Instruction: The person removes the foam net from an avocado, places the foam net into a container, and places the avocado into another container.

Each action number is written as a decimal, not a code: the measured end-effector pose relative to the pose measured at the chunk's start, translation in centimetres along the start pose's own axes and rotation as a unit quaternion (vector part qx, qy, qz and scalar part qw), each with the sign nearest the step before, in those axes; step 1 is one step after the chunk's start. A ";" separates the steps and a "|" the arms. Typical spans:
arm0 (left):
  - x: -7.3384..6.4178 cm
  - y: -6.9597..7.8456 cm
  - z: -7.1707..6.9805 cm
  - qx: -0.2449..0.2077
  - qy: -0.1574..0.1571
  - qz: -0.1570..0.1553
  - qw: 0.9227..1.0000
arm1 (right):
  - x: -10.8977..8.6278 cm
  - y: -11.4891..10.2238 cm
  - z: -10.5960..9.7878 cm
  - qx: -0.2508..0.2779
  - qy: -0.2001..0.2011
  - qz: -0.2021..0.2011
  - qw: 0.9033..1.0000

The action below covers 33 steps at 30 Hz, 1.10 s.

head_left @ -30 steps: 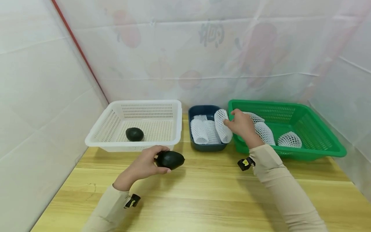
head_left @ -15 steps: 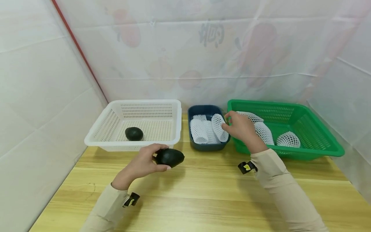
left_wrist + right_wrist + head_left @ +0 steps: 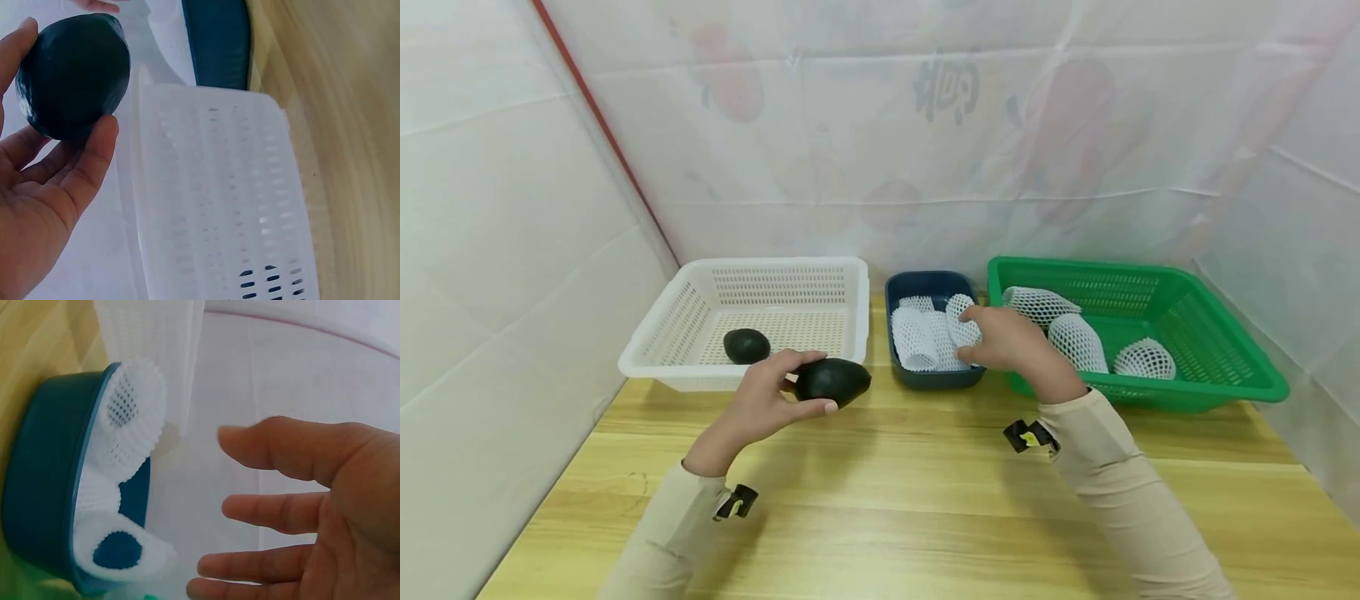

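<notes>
My left hand [image 3: 767, 396] holds a dark green avocado [image 3: 833, 382] between thumb and fingers, raised in front of the white basket [image 3: 662, 372]. In the left wrist view, the fingers curl round the avocado [image 3: 75, 75]. A second avocado [image 3: 747, 346] lies inside that basket. My right hand [image 3: 1011, 342] overlaps the rightmost white foam net sleeve [image 3: 961, 319] in the head view. The right wrist view has the thumb and fingers spread with nothing between them, apart from the sleeve [image 3: 153, 555]. Several sleeves lie in the navy box [image 3: 936, 380].
At the right stands a green basket [image 3: 1232, 387] with white foam nets [image 3: 1075, 342] in it. All three containers stand in a row at the back of the wooden table [image 3: 880, 517]. White sheeting [image 3: 865, 125] hangs behind and along both sides.
The rightmost sleeve has come down and left into the navy box. My right hand has shifted left over it. My left hand has risen slightly with the avocado.
</notes>
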<state>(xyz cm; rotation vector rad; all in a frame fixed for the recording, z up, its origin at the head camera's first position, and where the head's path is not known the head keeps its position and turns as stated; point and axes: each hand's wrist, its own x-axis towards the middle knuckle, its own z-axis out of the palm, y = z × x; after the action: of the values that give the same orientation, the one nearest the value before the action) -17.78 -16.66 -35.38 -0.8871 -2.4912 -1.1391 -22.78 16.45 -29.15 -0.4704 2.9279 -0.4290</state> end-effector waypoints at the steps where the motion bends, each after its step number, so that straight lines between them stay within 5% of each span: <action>1: 0.1 0.0 -0.1 0.001 0.002 -0.001 1.000 | 0.0 -0.2 0.1 -0.006 -0.003 -0.006 1.000; 18: 0.8 -1.8 -1.1 0.032 0.071 0.005 0.997 | 0.8 -3.1 1.4 -0.044 -0.042 -0.053 0.997; 33: 1.2 -2.4 -2.1 0.038 0.072 -0.041 0.996 | 1.7 -5.6 3.6 -0.032 -0.061 -0.067 0.995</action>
<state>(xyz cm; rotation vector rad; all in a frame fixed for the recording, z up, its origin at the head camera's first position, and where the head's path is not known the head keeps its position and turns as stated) -20.29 -18.93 -34.90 -0.6644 -2.4535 -1.0853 -22.10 9.93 -31.05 -0.6794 2.8093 -0.3103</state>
